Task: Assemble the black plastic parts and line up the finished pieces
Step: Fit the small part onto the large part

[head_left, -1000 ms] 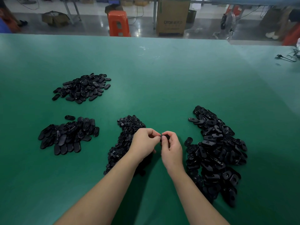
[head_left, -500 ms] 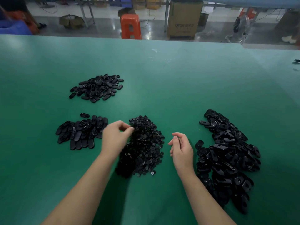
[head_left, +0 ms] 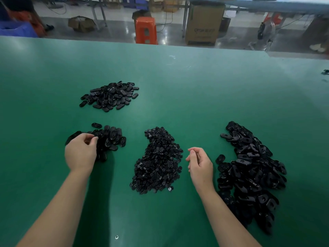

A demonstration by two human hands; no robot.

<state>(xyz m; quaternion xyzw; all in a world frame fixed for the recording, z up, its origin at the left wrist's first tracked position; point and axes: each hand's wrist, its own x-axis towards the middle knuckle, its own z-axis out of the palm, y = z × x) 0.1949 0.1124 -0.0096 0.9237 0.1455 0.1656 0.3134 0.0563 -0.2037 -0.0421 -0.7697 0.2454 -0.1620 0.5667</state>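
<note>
Green covers my bench (head_left: 195, 97), and black plastic parts sit on it in four piles. My left hand (head_left: 81, 154) is at 9 o'clock, right over the near left pile (head_left: 110, 139) of flat oval pieces. Its fingers are curled with the tips pinched together at the pile; I cannot tell if they have a piece. My right hand (head_left: 200, 166) is at 3 o'clock, between the middle pile (head_left: 158, 161) of tiny round bits and the big right pile (head_left: 249, 175). It is loosely curled and holds nothing. A far pile (head_left: 110, 96) of ovals lies at 11 o'clock. One tiny bit (head_left: 116, 237) lies alone at 6 o'clock. Past the bench, at 12 o'clock, stand an orange stool (head_left: 146, 30) and a cardboard box (head_left: 203, 24).
</note>
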